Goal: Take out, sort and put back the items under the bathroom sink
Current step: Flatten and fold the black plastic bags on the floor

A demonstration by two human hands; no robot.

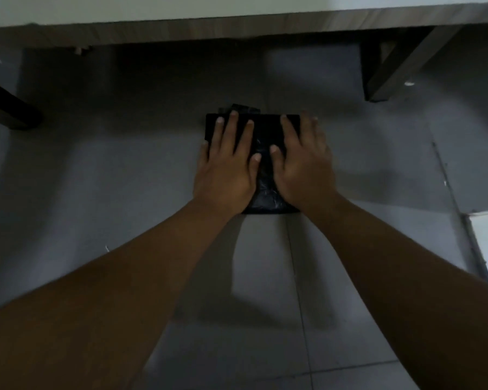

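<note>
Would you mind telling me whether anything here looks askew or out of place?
Only slightly: a smaller dark piece pokes out crookedly from beneath the far edge of the folded black plastic bag that both hands press flat on the floor tiles. No spill shows.

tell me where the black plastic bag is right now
In the head view the folded black plastic bag lies flat on the grey floor tiles, mid-frame, below the counter edge, with the left hand and right hand pressed flat on it.
</note>
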